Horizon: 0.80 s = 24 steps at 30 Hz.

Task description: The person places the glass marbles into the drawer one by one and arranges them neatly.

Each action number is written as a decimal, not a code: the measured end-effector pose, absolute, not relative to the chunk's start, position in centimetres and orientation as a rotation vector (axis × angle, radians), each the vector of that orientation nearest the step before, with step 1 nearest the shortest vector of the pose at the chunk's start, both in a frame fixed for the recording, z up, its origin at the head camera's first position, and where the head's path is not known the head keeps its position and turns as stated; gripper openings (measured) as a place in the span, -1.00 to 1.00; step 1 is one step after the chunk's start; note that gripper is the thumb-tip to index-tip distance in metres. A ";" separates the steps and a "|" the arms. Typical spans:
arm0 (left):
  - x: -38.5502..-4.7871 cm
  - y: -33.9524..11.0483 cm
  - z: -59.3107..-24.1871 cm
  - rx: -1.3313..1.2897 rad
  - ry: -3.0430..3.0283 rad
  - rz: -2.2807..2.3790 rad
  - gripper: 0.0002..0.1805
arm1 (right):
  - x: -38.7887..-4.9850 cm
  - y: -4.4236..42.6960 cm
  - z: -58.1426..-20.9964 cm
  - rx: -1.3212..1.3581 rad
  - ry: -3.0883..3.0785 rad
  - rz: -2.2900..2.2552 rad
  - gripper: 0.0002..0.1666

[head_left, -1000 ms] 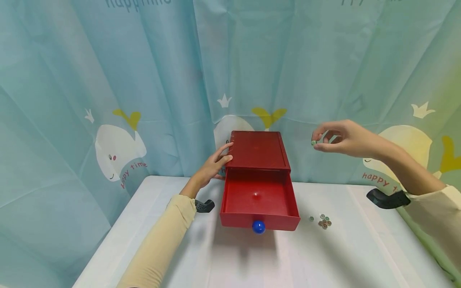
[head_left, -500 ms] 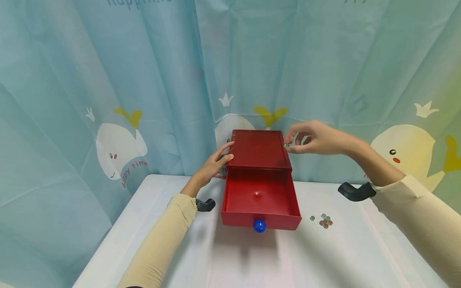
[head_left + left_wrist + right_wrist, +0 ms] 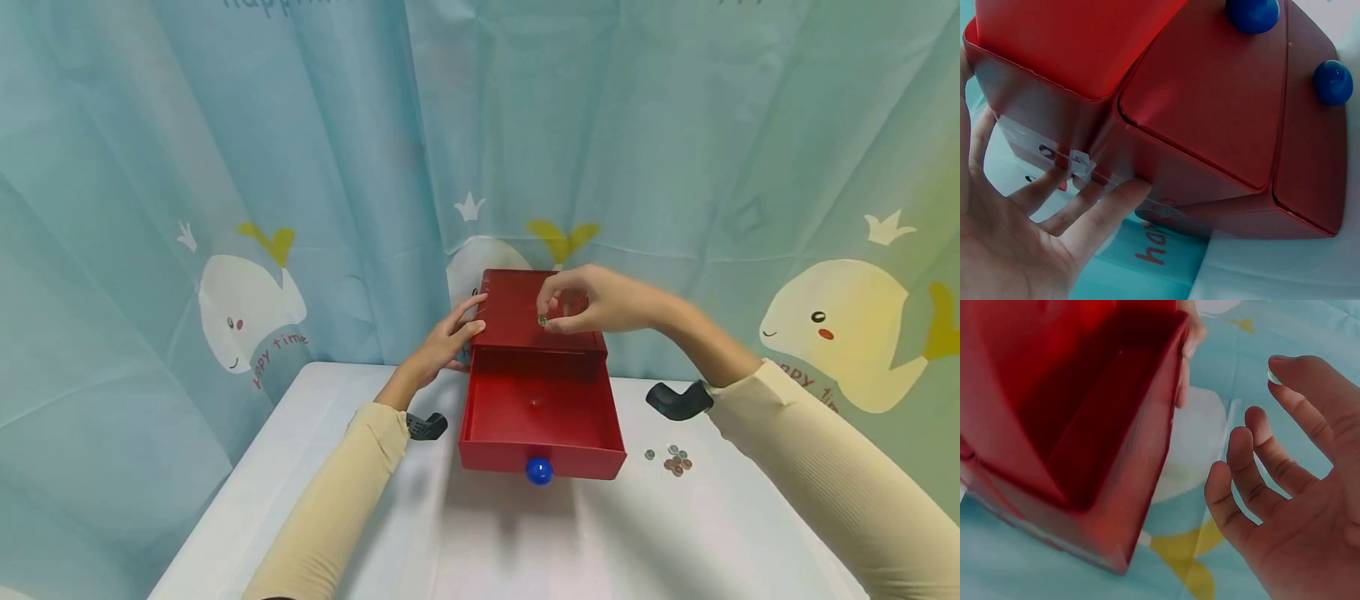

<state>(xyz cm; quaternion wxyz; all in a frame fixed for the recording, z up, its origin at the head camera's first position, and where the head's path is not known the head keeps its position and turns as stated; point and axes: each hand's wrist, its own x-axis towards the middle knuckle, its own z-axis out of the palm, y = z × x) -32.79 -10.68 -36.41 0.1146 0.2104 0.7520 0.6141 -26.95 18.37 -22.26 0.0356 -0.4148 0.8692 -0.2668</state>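
Note:
A red drawer cabinet [image 3: 517,310] has its top drawer [image 3: 540,461] pulled out, with a blue knob [image 3: 539,472] on the front. The left hand [image 3: 435,350] rests on the cabinet's left side, fingers spread; the left wrist view shows the fingers [image 3: 1110,206] against that side, beside two lower drawers with blue knobs [image 3: 1252,12]. Above the cabinet top, behind the drawer's opening, the right hand [image 3: 600,302] pinches a small green round piece [image 3: 542,320] between thumb and index finger. In the right wrist view the piece [image 3: 1274,376] shows at the fingertips.
On the white table [image 3: 345,500], right of the drawer, lie several small coin-like pieces [image 3: 678,461], some brownish and some greenish, with a single one [image 3: 649,455] slightly apart. A blue-green curtain [image 3: 337,167] with whale prints hangs behind the cabinet.
The right hand has moved left from beyond the cabinet's right side to over its top, still pinching the small piece. The left hand has stayed on the cabinet's side.

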 end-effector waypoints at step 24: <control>-32.7 -10.5 -36.4 0.607 2.229 1.799 -0.35 | -28.3 13.8 -25.8 -1.407 2.572 -0.853 -0.87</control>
